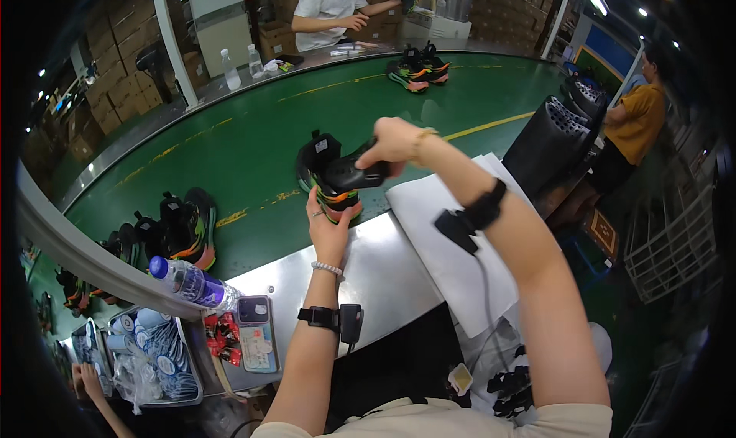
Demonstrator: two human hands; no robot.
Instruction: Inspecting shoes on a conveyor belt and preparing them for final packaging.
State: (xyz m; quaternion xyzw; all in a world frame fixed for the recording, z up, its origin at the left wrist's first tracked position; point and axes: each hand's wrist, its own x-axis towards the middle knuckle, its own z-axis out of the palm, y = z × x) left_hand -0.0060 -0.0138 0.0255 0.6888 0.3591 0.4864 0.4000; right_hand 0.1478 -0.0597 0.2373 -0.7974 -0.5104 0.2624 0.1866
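A black sports shoe (326, 162) with orange and green sole is held up over the near edge of the green conveyor belt (253, 139). My left hand (330, 227) grips it from below at the sole. My right hand (392, 143) comes from the right and closes on a black shoe part (360, 173) at the shoe's opening. Both wrists carry black strapped devices.
Another pair of shoes (180, 227) lies on the belt at left, one more pair (418, 68) far across. A plastic bottle (192, 282) and a tray of round blue items (149, 354) sit lower left. White sheets (445, 231) lie on the metal bench. Two other people work nearby.
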